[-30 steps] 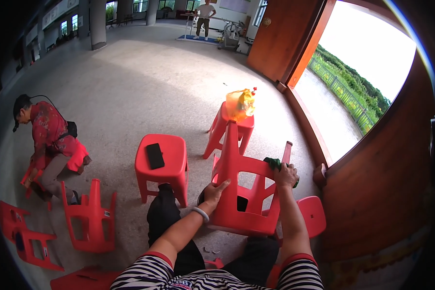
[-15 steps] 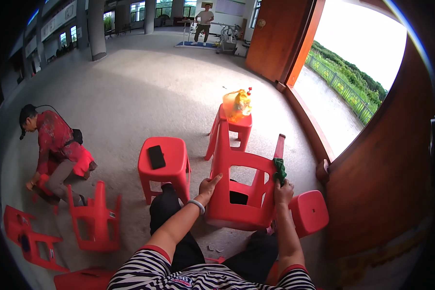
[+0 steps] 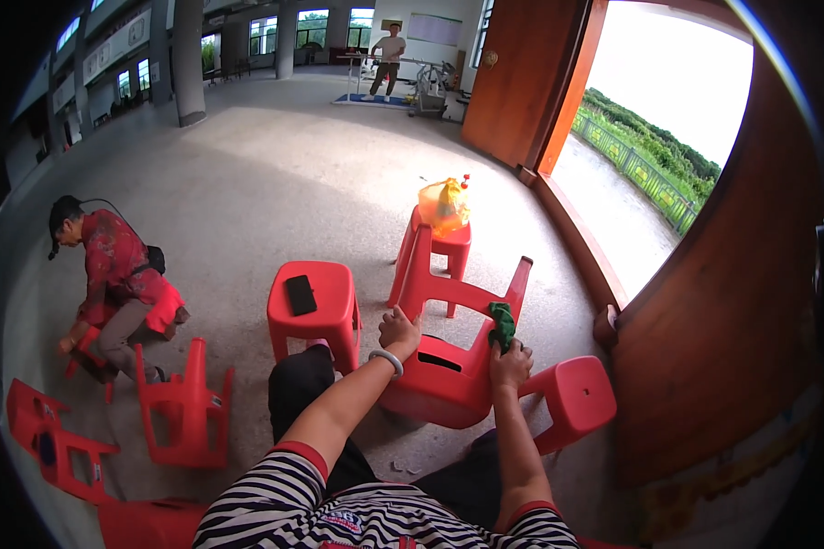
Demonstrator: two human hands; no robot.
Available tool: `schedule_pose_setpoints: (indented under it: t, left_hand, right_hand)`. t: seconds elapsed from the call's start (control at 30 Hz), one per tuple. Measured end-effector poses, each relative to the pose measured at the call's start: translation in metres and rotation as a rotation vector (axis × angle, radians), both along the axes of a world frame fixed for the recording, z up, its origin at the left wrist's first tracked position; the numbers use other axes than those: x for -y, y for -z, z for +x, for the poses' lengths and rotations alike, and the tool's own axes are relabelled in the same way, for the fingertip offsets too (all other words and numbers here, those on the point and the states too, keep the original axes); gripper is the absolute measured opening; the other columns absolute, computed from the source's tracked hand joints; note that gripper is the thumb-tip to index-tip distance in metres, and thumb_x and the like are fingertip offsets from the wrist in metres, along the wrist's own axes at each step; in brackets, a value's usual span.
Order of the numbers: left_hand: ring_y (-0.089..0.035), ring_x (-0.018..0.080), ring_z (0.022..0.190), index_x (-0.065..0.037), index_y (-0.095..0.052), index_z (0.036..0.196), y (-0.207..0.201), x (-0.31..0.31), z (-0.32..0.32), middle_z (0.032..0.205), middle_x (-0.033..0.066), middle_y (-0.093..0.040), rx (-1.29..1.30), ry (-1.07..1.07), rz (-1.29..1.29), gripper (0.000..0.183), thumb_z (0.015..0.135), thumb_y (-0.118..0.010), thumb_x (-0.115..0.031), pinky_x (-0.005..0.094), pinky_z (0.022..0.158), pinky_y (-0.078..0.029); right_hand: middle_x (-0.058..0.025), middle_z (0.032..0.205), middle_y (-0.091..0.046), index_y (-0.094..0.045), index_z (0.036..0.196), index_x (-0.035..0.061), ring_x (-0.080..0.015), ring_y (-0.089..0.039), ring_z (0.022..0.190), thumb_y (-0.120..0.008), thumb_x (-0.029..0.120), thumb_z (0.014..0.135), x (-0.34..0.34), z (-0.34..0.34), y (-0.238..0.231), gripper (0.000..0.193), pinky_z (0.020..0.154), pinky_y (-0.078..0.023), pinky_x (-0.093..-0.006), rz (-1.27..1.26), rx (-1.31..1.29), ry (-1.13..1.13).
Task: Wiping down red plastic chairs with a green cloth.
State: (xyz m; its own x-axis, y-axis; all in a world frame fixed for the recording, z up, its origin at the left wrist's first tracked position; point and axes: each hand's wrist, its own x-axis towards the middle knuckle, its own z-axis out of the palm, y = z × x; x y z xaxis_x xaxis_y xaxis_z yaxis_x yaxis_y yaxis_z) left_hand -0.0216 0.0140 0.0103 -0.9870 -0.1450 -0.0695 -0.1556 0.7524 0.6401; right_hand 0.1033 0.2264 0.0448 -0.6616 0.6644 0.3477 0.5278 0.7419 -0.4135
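Note:
A red plastic stool point(image 3: 441, 392) is tipped over in front of me, with its legs pointing up and away. My left hand point(image 3: 400, 332) is closed on the stool's left leg, a grey bangle on that wrist. Pressed to the right leg is a crumpled green cloth point(image 3: 502, 322), held in my right hand point(image 3: 511, 364). Part of the cloth wraps around that leg's edge. The fingertips of both hands are partly hidden behind the stool.
Another red stool point(image 3: 289, 273) bears a black phone-like case point(image 3: 299, 296). Farther off, a stool point(image 3: 455, 245) carries an orange plastic bag point(image 3: 444, 209). One stool point(image 3: 584, 393) lies at right; several lie at left near a crouching person point(image 3: 117, 261). A doorway point(image 3: 604, 206) opens at right.
The stool has tilted, its legs leaning closer to level. My right hand and the cloth have moved left and slightly down the leg. My left hand keeps hold of its leg.

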Motion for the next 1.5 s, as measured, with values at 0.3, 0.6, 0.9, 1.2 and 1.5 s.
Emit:
schedule_pose_setpoints:
  t: [0.3, 0.6, 0.9, 1.2, 1.5]
  left_hand:
    - [-0.061, 0.0409, 0.113, -0.004, -0.027, 0.151, -0.024, -0.013, 0.038, 0.133, 0.0226, -0.051, -0.096, 0.095, -0.098, 0.098, 0.075, -0.078, -0.038, 0.0467, 0.092, -0.055]
    - [-0.062, 0.0387, 0.11, -0.003, -0.024, 0.152, -0.019, -0.009, 0.036, 0.129, 0.0219, -0.054, -0.089, 0.092, -0.08, 0.096, 0.077, -0.076, -0.035, 0.0451, 0.091, -0.056]
    - [-0.063, 0.0399, 0.11, -0.001, -0.03, 0.149, -0.02, -0.01, 0.038, 0.126, 0.0252, -0.057, -0.13, 0.07, -0.066, 0.092, 0.076, -0.075, -0.034, 0.047, 0.091, -0.056]
    - [-0.062, 0.0375, 0.11, -0.004, -0.03, 0.149, -0.017, -0.01, 0.036, 0.127, 0.0211, -0.056, -0.134, 0.05, -0.081, 0.092, 0.077, -0.077, -0.034, 0.0444, 0.091, -0.056]
    - [-0.062, 0.0378, 0.111, -0.004, -0.03, 0.148, -0.019, -0.01, 0.038, 0.126, 0.0208, -0.056, -0.128, 0.054, -0.054, 0.09, 0.077, -0.077, -0.033, 0.0452, 0.092, -0.056]
  right_hand:
    - [-0.019, 0.114, -0.058, -0.065, 0.12, 0.0145, -0.0404, -0.059, 0.108, -0.066, 0.051, 0.087, -0.012, 0.014, 0.009, 0.049, 0.088, -0.051, -0.0533, -0.002, -0.045, 0.044]
    - [-0.0187, 0.112, -0.06, -0.066, 0.117, 0.014, -0.0404, -0.06, 0.107, -0.067, 0.05, 0.086, -0.006, 0.021, 0.015, 0.048, 0.088, -0.051, -0.052, -0.005, -0.105, 0.061]
    - [-0.0189, 0.115, -0.061, -0.066, 0.115, 0.0127, -0.0408, -0.06, 0.109, -0.07, 0.046, 0.085, -0.006, 0.023, 0.019, 0.045, 0.091, -0.05, -0.0516, -0.071, -0.141, 0.083]
    - [-0.0191, 0.114, -0.061, -0.066, 0.115, 0.0123, -0.0404, -0.059, 0.108, -0.069, 0.046, 0.085, -0.004, 0.022, 0.021, 0.045, 0.092, -0.05, -0.0508, -0.027, -0.167, 0.087]
    - [-0.0211, 0.114, -0.062, -0.066, 0.118, 0.0112, -0.0416, -0.059, 0.11, -0.065, 0.046, 0.089, -0.003, 0.025, 0.019, 0.046, 0.094, -0.048, -0.051, -0.045, -0.148, 0.095]
